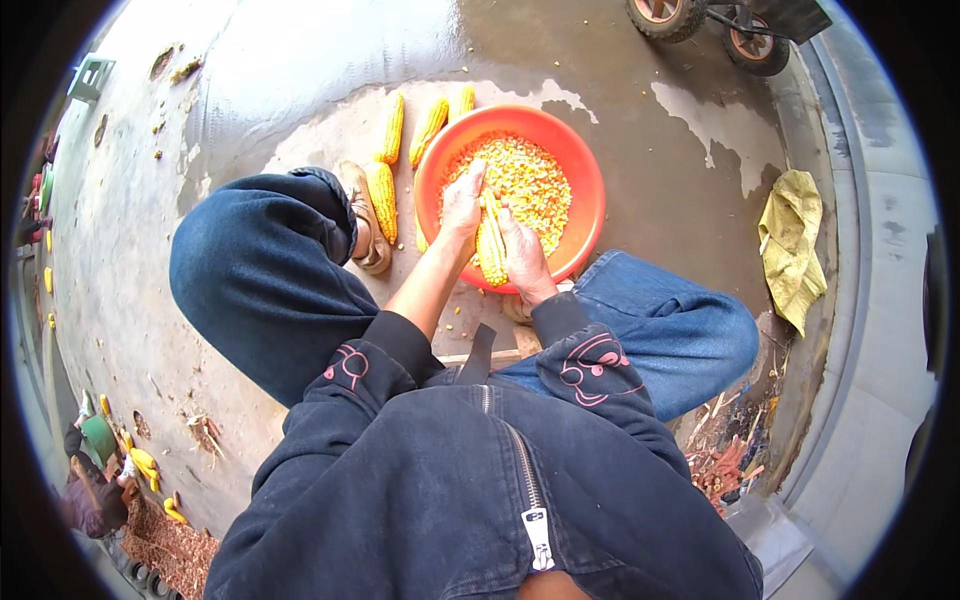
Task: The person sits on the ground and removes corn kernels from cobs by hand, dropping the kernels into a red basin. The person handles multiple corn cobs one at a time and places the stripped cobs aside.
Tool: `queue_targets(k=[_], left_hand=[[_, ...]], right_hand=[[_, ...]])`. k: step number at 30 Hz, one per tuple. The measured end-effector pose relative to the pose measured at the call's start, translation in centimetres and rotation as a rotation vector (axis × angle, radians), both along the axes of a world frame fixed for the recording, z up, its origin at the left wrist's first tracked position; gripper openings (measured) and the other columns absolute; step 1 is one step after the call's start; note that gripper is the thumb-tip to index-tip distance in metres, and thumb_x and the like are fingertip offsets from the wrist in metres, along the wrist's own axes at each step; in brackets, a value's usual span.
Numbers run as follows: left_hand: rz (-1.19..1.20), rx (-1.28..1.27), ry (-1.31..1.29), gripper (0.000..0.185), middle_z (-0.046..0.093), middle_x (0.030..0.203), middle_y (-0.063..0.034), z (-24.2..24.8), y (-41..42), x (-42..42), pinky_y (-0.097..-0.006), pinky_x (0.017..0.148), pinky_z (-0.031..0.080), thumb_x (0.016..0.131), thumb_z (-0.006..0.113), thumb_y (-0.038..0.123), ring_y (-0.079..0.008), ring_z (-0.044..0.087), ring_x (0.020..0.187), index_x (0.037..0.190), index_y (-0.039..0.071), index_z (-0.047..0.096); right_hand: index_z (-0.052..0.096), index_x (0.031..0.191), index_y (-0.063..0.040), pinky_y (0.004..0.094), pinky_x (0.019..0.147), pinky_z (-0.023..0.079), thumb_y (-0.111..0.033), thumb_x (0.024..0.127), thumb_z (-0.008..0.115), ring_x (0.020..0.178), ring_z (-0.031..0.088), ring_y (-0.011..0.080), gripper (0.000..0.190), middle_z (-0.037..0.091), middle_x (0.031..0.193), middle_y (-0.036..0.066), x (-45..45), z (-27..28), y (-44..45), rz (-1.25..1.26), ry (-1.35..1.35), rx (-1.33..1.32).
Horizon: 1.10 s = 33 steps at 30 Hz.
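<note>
Both hands hold one ear of yellow corn (491,244) over a round red plastic basin (589,202). My left hand (463,201) grips it from the left side, near its upper end. Against its right side lies my right hand (523,251). Loose corn kernels (532,176) cover the bottom of the basin. Several whole ears lie on the ground left of the basin, among them one upright in view (390,129) and another beside the left shoe (382,201). Part of the cob is hidden by the fingers.
A yellow woven sack (791,251) lies at the right by a wall. A wheeled cart (750,37) stands at the upper right. Bare cobs (724,472) are heaped at the lower right. At the lower left another person (94,495) sits near corn ears and a green container (98,441).
</note>
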<state>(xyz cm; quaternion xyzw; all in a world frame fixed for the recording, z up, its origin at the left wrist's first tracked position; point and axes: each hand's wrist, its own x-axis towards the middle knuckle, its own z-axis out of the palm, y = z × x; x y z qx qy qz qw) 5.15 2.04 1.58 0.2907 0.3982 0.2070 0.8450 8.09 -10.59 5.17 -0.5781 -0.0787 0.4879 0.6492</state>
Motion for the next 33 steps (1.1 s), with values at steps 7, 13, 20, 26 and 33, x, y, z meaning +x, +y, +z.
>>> queue_targets(k=[7, 13, 20, 26, 33], left_hand=[[-0.003, -0.139, -0.031, 0.037, 0.06, 0.067, -0.0036, 0.8, 0.3, 0.0, -0.0305, 0.058, 0.051, 0.096, 0.06, 0.043, -0.0154, 0.061, 0.06, 0.088, 0.008, 0.063], [-0.129, -0.064, 0.002, 0.047, 0.063, 0.07, -0.0059, 2.1, -0.6, -0.3, -0.0304, 0.059, 0.053, 0.099, 0.055, 0.048, -0.0172, 0.061, 0.059, 0.085, 0.004, 0.064], [-0.162, -0.033, 0.053, 0.051, 0.061, 0.068, -0.0038, 2.8, -1.7, 0.6, -0.0272, 0.055, 0.049, 0.098, 0.054, 0.051, -0.0133, 0.058, 0.056, 0.078, 0.006, 0.066], [-0.127, 0.045, 0.087, 0.051, 0.062, 0.069, -0.0045, 3.6, -1.8, 0.9, -0.0272, 0.057, 0.049, 0.099, 0.053, 0.05, -0.0136, 0.059, 0.059, 0.079, 0.005, 0.066], [-0.156, 0.091, 0.016, 0.052, 0.065, 0.074, -0.0063, 3.2, -1.6, 0.8, -0.0281, 0.065, 0.051, 0.101, 0.051, 0.047, -0.0146, 0.061, 0.065, 0.08, 0.003, 0.067]], right_hand=[[0.063, 0.116, 0.0, 0.0255, 0.078, 0.051, -0.035, 0.106, 0.044, 0.088, 0.062, 0.0089, 0.041, 0.066, 0.101, 0.003, 0.0, 0.0, 0.9, -0.108, -0.005, -0.069], [0.058, 0.13, -0.001, 0.027, 0.088, 0.051, -0.033, 0.106, 0.046, 0.103, 0.063, 0.0118, 0.042, 0.065, 0.115, 0.006, 0.4, 2.4, 1.8, -0.186, 0.163, 0.105], [0.051, 0.139, 0.001, 0.0281, 0.098, 0.046, -0.026, 0.107, 0.043, 0.113, 0.059, 0.0138, 0.042, 0.061, 0.126, 0.008, 1.3, -0.5, 0.7, -0.191, 0.021, 0.106], [0.049, 0.139, 0.0, 0.0277, 0.098, 0.046, -0.026, 0.104, 0.05, 0.113, 0.058, 0.0132, 0.043, 0.06, 0.126, 0.007, 1.2, 2.1, 1.2, -0.175, 0.153, 0.154], [0.048, 0.139, 0.0, 0.0265, 0.096, 0.046, -0.025, 0.105, 0.049, 0.112, 0.058, 0.0121, 0.042, 0.06, 0.124, 0.005, 1.7, 0.3, 0.6, -0.098, 0.016, 0.189]])
